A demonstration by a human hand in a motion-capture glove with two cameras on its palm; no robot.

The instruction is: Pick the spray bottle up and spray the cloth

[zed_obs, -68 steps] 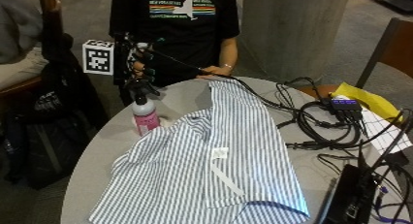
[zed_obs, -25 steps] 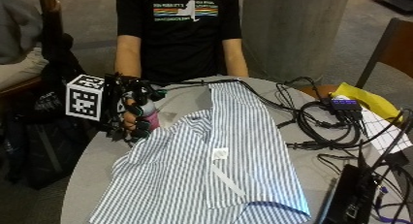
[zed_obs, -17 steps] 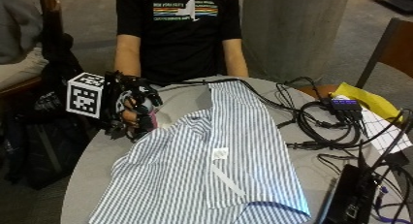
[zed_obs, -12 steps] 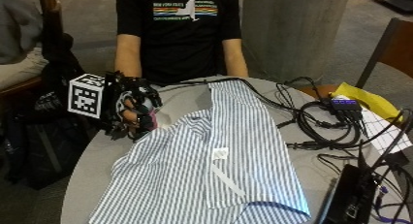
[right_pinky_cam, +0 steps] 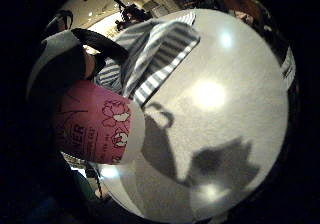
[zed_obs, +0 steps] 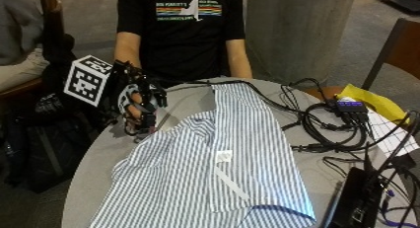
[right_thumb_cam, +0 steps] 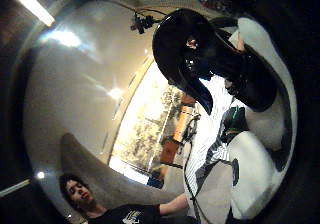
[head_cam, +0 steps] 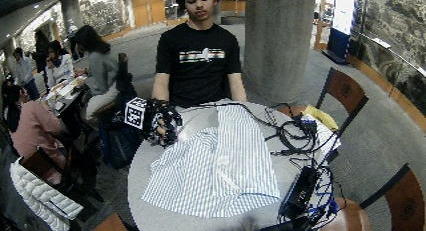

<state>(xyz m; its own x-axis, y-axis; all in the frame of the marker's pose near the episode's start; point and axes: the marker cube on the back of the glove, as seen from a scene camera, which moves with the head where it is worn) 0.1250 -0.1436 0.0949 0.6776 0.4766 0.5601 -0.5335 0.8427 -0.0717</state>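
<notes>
Round grey table (zed_obs: 190,102), person seated at far side in black T-shirt. Blue-and-white striped cloth (zed_obs: 216,173) — a shirt — spread flat over table's middle and near part, one long panel running toward far edge, small white label near its centre.

Gloved right hand (zed_obs: 136,103) at table's left side, just off the cloth's left edge, raised a little above the surface. Fingers curled round the spray bottle (right_pinky_cam: 95,124); in outside view the bottle is almost wholly hidden inside the grip, only a dark bit shows below the fingers. Little-finger palm view: pink bottle body with printed label fills the area close to palm, its base clear of the grey tabletop, striped cloth lying just beyond it. Thumb-side palm view: black spray head (right_thumb_cam: 182,51) and trigger close to the camera, white plastic of the hand's rig beside it. Which way the nozzle points relative to the cloth: cannot tell.

Bare left hand not visible, forearm goes down behind the table's far edge.

Right side of table: tangle of black cables (zed_obs: 328,124), small hub with purple plugs, yellow sheet (zed_obs: 367,99), white paper, black device (zed_obs: 351,198) at near right edge
</notes>
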